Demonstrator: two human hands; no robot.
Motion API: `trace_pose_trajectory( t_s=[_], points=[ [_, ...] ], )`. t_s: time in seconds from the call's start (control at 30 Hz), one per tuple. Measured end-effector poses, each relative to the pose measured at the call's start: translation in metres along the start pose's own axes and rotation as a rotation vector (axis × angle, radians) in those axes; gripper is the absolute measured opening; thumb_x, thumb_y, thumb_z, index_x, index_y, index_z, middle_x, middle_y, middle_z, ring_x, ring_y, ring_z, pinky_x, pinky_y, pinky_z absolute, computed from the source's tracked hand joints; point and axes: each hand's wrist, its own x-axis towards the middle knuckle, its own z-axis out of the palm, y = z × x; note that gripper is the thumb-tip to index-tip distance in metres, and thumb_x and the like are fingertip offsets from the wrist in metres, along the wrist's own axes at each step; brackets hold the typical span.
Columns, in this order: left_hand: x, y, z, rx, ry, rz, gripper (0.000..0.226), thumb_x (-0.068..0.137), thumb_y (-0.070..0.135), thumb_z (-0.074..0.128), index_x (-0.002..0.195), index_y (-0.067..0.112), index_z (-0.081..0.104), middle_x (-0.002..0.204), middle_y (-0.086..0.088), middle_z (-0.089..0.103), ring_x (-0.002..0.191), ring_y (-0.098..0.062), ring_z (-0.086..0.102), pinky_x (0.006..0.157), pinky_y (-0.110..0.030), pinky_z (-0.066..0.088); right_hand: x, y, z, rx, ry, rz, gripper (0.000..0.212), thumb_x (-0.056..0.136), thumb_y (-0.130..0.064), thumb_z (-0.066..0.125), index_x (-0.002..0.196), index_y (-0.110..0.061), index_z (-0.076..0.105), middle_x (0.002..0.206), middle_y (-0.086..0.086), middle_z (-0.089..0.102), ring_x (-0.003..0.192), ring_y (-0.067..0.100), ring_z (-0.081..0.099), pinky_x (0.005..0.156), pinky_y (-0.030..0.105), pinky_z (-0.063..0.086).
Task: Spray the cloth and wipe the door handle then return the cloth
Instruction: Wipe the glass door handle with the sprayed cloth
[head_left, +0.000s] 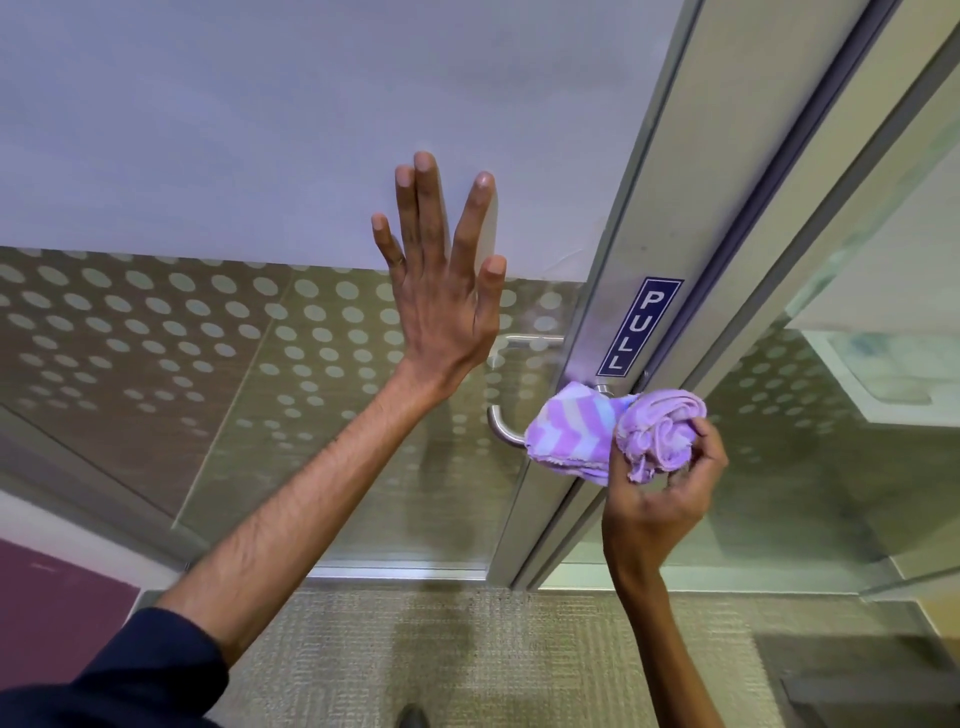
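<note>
Wiping step looked underway in the head view: right hand (667, 488) at 4 o'clock gripped one bunched purple cloth (613, 434) against the single door handle (503, 422). Left hand (441, 291), fingers spread flat, braced the glass door (260, 364). Next move probably needs rubbing along the lever.

The left hand (439, 291) lies flat on the glass door (208, 156) left of the frame (649, 218), while the right hand (670, 493), nearer and right, presses the cloth (597, 431) over the door handle (501, 423) below the PULL sign (640, 326).
</note>
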Motion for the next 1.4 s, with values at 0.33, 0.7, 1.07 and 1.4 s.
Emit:
trace_pose_trajectory(
  t_s=[0.33,0.7,1.07,1.4],
  points=[
    [0.0,0.0,0.004,0.006,0.02,0.02,0.056,0.103,0.05,0.005,0.157,0.037,-0.003,0.168,0.005,-0.022,0.153,-0.012,-0.021,0.122,-0.044,-0.019,0.016,-0.006,0.005,-0.394,-0.298,-0.06,0.053,0.069,0.0,0.07,0.121,-0.009,0.066,0.114,0.009,0.067,0.1,0.032,0.058,0.093,0.005,0.028],
    [-0.001,0.0,0.003,0.004,0.032,0.032,0.056,0.103,0.051,0.004,0.157,0.034,0.003,0.17,-0.005,-0.007,0.152,-0.011,-0.02,0.122,-0.045,-0.019,0.023,-0.032,0.019,-0.716,-0.646,-0.237,0.053,0.071,0.003,0.061,0.123,-0.006,0.065,0.125,0.02,0.059,0.103,0.043,0.055,0.083,0.04,0.046],
    [0.0,0.001,0.002,0.013,0.008,0.023,0.063,0.103,0.051,0.004,0.156,0.02,0.02,0.159,-0.025,0.01,0.152,-0.01,-0.021,0.121,-0.044,-0.021,0.0,-0.028,0.023,-0.79,-0.65,-0.204,0.066,0.062,-0.013,0.075,0.125,-0.024,0.058,0.126,0.008,0.053,0.103,0.032,0.048,0.057,0.029,0.047],
    [0.001,-0.001,0.002,0.025,0.05,0.036,0.058,0.103,0.051,0.006,0.157,0.03,0.007,0.165,-0.019,0.002,0.152,-0.011,-0.021,0.12,-0.045,-0.021,-0.033,-0.039,0.061,-0.627,-0.607,-0.197,0.068,0.062,-0.011,0.065,0.128,-0.025,0.059,0.123,0.006,0.056,0.108,0.027,0.043,0.074,0.034,0.054]
  ],
)
